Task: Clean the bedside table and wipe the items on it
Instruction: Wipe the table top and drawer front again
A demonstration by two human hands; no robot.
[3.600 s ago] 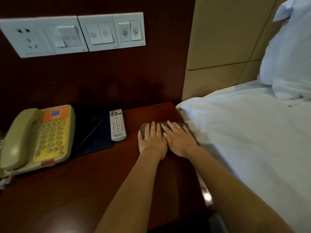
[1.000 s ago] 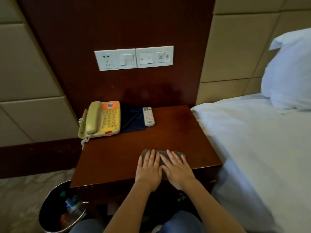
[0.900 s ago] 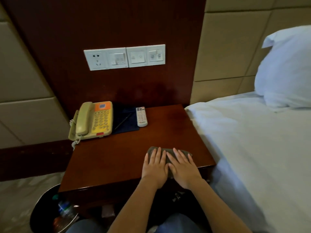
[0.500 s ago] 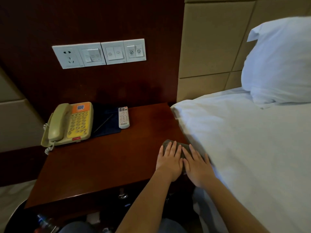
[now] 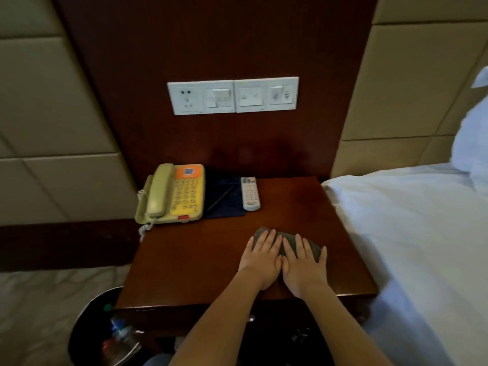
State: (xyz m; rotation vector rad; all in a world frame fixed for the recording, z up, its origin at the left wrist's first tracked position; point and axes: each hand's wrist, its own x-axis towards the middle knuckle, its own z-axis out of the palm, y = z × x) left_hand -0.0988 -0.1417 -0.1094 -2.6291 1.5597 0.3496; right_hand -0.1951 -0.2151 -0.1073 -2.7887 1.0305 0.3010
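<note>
While side by side | left hand (image 5: 260, 260), right hand (image 5: 303, 265) flat | pressing cloth (image 5: 287, 235)

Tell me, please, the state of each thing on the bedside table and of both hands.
telephone: handset resting on its cradle.
remote control: lying face up next to the dark folder.
dark folder: lying flat, a pen across it.
cloth: on the table, pressed under both hands.
left hand: open, fingers straight, pressing the cloth.
right hand: open, fingers straight, pressing the cloth.
</note>
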